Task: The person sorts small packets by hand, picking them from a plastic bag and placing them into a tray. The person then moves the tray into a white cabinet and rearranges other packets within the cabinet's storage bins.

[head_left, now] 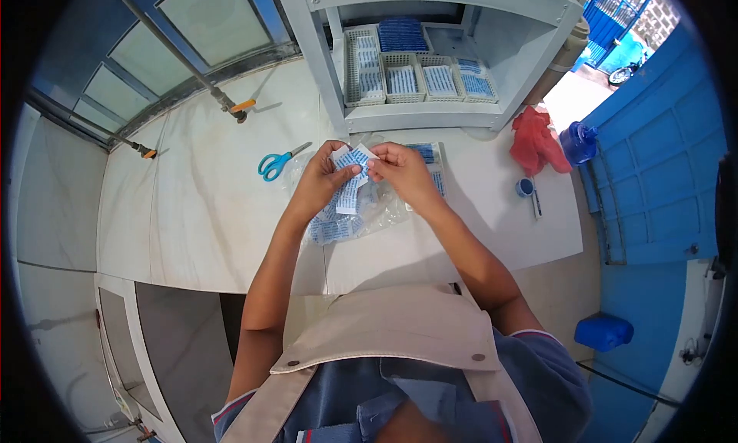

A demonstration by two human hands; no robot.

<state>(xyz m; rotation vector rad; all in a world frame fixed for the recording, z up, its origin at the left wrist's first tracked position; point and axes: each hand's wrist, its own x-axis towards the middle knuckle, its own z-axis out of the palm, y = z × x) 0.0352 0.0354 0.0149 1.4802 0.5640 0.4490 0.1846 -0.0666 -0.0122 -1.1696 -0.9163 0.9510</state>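
Note:
White slips with blue print (348, 201) are held up over the counter in both hands, crossing or overlapping one another. My left hand (317, 183) pinches them from the left, its thumb lying across the print. From the other side, my right hand (405, 175) grips the upper right corner between thumb and fingers. Beneath the hands lies a clear plastic bag (384, 214) with more blue-printed pieces (332, 229) at its lower left. Blue-handled scissors (278, 163) rest left of my left hand. Partly hidden behind my right forearm is a light basket (440, 160) with blue-printed contents.
A white shelf unit (423, 122) at the back houses several baskets (401, 80) of printed packets. Rightward on the counter (492, 212) are a red cloth (536, 143), a blue bottle (578, 143), a small ink-blue jar (525, 188) and a pen-like tool (536, 204). Gas valves (240, 111) stand back left.

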